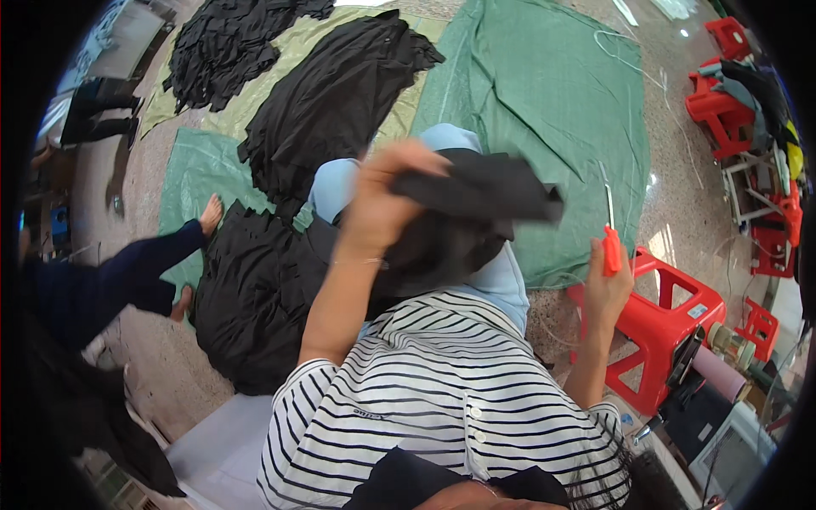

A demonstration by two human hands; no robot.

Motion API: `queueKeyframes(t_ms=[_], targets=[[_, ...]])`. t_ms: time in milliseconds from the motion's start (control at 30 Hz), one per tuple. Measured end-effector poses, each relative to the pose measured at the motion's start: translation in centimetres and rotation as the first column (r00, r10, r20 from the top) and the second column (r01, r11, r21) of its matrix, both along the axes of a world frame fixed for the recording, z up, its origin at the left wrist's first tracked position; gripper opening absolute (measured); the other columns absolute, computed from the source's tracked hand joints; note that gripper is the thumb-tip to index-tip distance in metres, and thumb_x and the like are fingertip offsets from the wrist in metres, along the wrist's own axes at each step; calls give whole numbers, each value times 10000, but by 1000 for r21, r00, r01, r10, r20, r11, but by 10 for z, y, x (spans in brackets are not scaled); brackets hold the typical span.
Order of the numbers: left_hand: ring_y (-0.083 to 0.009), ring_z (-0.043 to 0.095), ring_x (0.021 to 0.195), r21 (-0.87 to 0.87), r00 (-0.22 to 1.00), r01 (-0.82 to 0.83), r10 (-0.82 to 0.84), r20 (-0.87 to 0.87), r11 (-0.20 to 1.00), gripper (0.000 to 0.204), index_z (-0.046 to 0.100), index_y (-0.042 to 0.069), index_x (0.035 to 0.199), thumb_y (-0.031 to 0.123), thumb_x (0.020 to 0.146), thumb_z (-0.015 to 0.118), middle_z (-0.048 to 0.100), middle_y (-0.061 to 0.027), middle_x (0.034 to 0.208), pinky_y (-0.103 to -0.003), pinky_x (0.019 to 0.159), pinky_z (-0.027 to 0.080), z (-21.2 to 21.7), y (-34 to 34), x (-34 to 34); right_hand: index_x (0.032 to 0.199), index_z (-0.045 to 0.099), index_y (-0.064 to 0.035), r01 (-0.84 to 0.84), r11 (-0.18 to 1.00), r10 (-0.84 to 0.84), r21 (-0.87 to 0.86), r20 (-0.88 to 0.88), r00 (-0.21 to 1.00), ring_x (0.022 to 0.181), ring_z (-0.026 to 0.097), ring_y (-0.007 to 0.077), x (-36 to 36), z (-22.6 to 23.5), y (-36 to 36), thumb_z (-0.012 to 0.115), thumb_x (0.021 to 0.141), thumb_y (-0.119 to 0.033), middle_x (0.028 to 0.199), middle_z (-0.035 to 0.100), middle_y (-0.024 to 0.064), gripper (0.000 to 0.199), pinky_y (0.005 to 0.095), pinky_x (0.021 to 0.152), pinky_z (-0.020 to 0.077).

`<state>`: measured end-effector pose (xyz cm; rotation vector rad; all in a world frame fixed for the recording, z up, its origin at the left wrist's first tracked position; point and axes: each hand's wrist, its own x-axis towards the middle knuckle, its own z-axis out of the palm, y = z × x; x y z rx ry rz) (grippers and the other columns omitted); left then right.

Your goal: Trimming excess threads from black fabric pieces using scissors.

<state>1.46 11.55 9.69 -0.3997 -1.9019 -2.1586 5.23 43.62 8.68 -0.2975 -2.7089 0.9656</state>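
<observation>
the left hand [387, 191], blurred by motion, was closed on a piece of black cloth [489, 187], holding it up over the person's lap; how tightly the fingers pressed could not be told. the right hand [609, 285] was wrapped around the handle of a red-handled tool [610, 251], its thin metal blade pointing away from the person, near the right edge of the large green sheet [561, 110]. a red stool [653, 327] stood just beside that sheet's near right corner. a black fabric pile [251, 289] lay left of the lap, over the near right part of a smaller green sheet [191, 157]; another person's bare foot [211, 216] rested at that sheet's left side.
</observation>
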Motion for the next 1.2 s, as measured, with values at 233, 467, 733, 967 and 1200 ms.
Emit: queueKeyframes(t_ms=[233,467,733,967,1200], targets=[[-316,407,1219,841,971,144,89,-222,522,687,294,161,1506,423,939,580,382,-150,1405,-390,951,422,-7,-140,134,1075,631,-14,-120,991,128,-67,139,982,651,530,172,-17,-22,-18,644,931,-264,713,583,90,289,317,632,457],[-199,492,764,542,476,-781,857,195,310,209,491,41,896,225,937,581,497,-75,802,-336,779,415,57,-207,366,1212,624,-54,-221,972,197,83,231,953,676,608,196,-40,-42,-11,595,942,-437,760,640,89,470,350,619,479],[-196,654,802,129,-512,-831,652,-560,-542,207,664,-35,943,-53,758,755,680,-104,901,-313,710,550,219,-260,481,1182,633,-42,-362,922,338,141,168,926,794,652,308,-77,-23,-43,584,931,-482,904,685,182,509,413,713,490],[-371,637,1003,-796,-214,-147,804,-555,-588,568,569,137,1290,53,730,622,679,-183,1046,-441,863,502,121,-242,387,1260,595,-44,-395,907,357,144,233,905,665,581,188,-66,-38,-32,569,929,-492,764,620,98,558,356,649,481],[-388,468,1260,-915,54,-363,985,166,174,784,365,137,1451,160,759,735,538,-189,1325,-443,1068,369,-204,-252,342,1163,654,-74,-356,925,331,134,180,926,732,645,274,-60,-57,-4,616,920,-445,834,684,143,446,405,674,495]])
